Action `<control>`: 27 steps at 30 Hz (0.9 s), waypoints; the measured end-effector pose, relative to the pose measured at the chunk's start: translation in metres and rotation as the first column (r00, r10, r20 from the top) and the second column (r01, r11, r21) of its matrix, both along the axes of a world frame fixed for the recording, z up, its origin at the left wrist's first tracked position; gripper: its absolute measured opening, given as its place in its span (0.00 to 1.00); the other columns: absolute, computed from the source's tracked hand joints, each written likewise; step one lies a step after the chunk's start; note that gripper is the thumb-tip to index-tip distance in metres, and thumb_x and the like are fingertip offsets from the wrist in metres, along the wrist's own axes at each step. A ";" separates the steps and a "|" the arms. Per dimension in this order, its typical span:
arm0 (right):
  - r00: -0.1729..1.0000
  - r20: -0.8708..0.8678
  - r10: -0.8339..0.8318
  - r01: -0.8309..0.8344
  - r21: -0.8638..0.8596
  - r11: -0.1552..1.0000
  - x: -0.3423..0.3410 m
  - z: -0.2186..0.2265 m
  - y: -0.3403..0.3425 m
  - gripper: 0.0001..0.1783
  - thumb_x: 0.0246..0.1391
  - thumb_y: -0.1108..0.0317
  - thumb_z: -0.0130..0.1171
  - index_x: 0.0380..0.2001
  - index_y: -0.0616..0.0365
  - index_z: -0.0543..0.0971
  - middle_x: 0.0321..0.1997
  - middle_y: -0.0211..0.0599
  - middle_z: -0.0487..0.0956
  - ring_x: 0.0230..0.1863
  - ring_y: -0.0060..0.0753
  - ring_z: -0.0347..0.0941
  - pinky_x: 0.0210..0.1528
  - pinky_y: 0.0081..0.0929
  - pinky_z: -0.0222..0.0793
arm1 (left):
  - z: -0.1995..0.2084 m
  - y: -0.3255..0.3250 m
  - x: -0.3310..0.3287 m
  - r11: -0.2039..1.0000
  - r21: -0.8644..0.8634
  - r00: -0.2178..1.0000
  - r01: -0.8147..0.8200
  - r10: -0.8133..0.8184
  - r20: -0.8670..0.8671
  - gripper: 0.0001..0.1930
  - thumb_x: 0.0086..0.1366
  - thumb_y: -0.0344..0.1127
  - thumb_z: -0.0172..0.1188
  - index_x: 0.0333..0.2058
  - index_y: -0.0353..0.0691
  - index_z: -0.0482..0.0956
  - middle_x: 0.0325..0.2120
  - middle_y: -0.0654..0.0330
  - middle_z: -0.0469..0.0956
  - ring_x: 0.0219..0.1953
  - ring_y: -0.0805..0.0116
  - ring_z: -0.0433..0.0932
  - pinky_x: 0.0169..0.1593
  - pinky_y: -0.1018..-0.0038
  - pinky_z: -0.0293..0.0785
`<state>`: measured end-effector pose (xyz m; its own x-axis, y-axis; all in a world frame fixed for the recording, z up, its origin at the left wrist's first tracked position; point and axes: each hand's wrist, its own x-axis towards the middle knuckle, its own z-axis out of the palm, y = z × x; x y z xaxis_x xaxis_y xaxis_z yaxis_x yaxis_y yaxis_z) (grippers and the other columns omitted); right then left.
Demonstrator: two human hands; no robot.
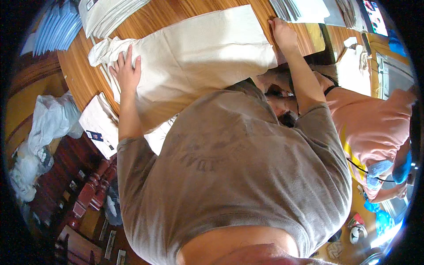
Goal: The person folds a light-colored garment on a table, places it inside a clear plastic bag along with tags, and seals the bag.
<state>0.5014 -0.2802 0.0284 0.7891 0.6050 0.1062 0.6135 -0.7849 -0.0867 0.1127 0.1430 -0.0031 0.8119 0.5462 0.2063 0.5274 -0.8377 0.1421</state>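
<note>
The large cream rectangular cloth bag (198, 57) lies flat on the brown wooden table (79, 75), its long axis running across from one hand to the other. Both hands rest on it, so neither is the nearer; they sit at opposite ends.

The left hand (126, 70) lies palm down near the bag's bunched handle end, fingers spread wide and flat. Its grip is fully open and closes on nothing: it only presses the fabric against the table. The crumpled cream handles (104, 51) lie just beyond its fingertips, to the outer side.

The right hand (282, 34) reaches farther out, to the bag's far corner. Its fingers are bent down onto the cloth edge; whether they pinch the fabric or merely press on it cannot be told from this view.

Between the two hands the cloth lies smooth, with a fold line across the near part.

Below the left hand, a folded white cloth with a small dark label (99, 126) rests at the table's edge. Beyond the right hand lies a stack of grey and white folded pieces (300, 9). Beside the right arm, another person in a salmon-pink shirt (371, 123) is close by.
</note>
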 end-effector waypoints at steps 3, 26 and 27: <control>0.993 -0.051 0.104 -0.095 0.143 0.985 -0.020 0.025 0.035 0.23 0.71 0.51 0.49 0.41 0.62 0.80 0.43 0.55 0.83 0.43 0.60 0.81 0.47 0.53 0.77 | -0.002 -0.006 -0.010 0.999 0.035 1.000 -0.013 0.013 -0.009 0.32 0.72 0.61 0.51 0.73 0.67 0.62 0.66 0.43 0.67 0.67 0.38 0.64 0.72 0.32 0.41; 0.996 0.023 0.086 -0.089 0.122 0.989 -0.093 -0.036 -0.001 0.36 0.72 0.45 0.40 0.76 0.52 0.59 0.82 0.41 0.53 0.81 0.62 0.44 0.78 0.65 0.38 | 0.009 -0.095 -0.042 0.989 -0.122 0.983 -0.084 0.062 -0.176 0.36 0.72 0.64 0.48 0.74 0.62 0.60 0.68 0.42 0.67 0.76 0.38 0.50 0.75 0.38 0.29; 0.995 0.043 0.091 -0.096 0.148 0.984 -0.081 -0.039 0.015 0.36 0.72 0.45 0.39 0.76 0.51 0.59 0.82 0.41 0.53 0.81 0.62 0.44 0.78 0.66 0.38 | 0.009 -0.087 -0.036 0.990 -0.115 0.984 -0.083 0.064 -0.165 0.35 0.72 0.64 0.48 0.74 0.62 0.60 0.68 0.43 0.67 0.75 0.37 0.51 0.75 0.38 0.30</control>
<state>0.4208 -0.2655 -0.0109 0.7239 0.6512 0.2279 0.6884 -0.7038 -0.1753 0.0766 0.0556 0.0056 0.7858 0.6185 0.0056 0.6110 -0.7775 0.1488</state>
